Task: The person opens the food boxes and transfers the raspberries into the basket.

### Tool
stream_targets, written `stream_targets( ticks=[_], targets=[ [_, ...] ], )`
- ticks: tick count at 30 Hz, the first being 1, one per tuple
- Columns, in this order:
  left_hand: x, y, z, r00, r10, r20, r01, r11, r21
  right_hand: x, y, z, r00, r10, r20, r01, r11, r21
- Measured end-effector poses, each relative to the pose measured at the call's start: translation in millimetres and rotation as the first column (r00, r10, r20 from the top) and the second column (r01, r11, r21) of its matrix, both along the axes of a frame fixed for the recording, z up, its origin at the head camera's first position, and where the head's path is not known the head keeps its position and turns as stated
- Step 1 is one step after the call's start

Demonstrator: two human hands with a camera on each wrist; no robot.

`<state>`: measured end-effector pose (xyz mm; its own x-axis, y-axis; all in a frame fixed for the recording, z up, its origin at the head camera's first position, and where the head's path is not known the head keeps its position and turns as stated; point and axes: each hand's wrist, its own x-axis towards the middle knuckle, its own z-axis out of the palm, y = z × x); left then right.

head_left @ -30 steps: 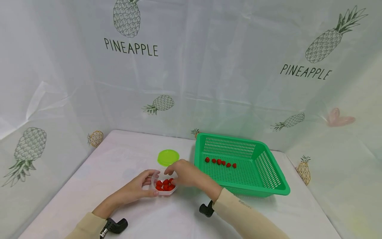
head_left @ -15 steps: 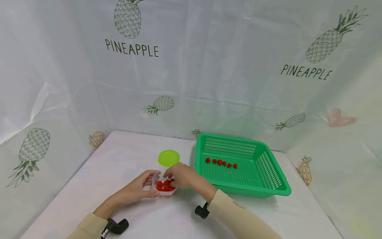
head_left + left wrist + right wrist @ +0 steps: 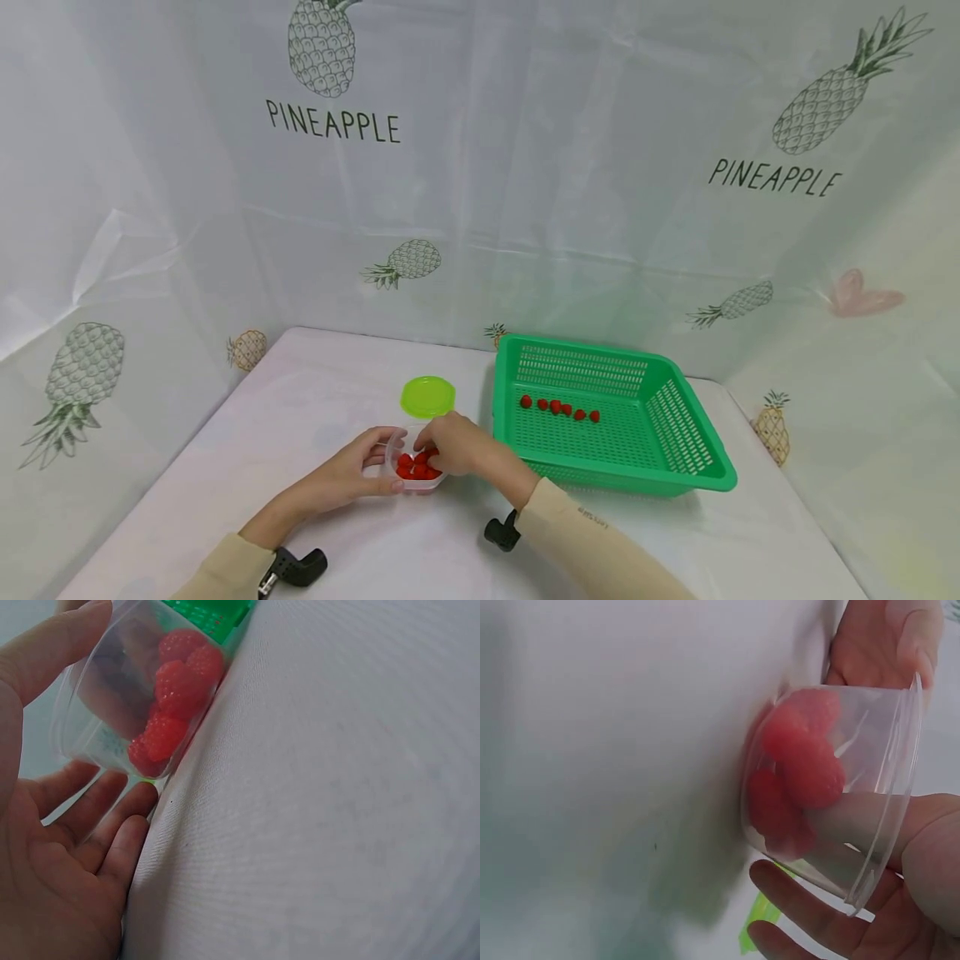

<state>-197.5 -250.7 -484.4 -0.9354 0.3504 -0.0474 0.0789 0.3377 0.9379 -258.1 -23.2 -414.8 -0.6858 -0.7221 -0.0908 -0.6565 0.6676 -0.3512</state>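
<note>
My right hand (image 3: 461,444), half-curled, dips into the tub (image 3: 870,735), hold unclear; left hand (image 3: 347,475) grips its nine-o'clock side. Likely picking berries (image 3: 811,769); I'd pinch gently next.

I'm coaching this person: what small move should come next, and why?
Perhaps the right hand should pinch one red berry and lift it: that hand reaches into the clear cup among the berries, and the left hand supports the cup's side.

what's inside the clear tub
Red berries and part of the right hand are inside the clear tub. The hand covers some berries, so their full count cannot be told.
</note>
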Motion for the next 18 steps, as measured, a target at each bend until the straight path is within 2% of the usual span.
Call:
stream_targets(
  ticks=[9, 15, 18],
  targets=[
    [-2.9, 0.1, 1.2, 1.0, -0.017, -0.018, 0.017, 1.0, -0.003, 2.1, -0.3, -5.0, 0.998, -0.063, -0.021, 0.061, 0.992, -0.113],
    [-3.0, -0.8, 0.4, 0.999, -0.024, -0.021, 0.024, 1.0, -0.004, 5.0, -2.7, -5.8, 0.994, -0.109, -0.015, 0.107, 0.99, -0.093],
    [-2.4, -1.6, -1.9, 1.0, -0.019, -0.021, 0.019, 1.0, 0.0, 3.5, -3.8, -8.9, 0.995, -0.096, -0.035, 0.092, 0.991, -0.097]
  ],
)
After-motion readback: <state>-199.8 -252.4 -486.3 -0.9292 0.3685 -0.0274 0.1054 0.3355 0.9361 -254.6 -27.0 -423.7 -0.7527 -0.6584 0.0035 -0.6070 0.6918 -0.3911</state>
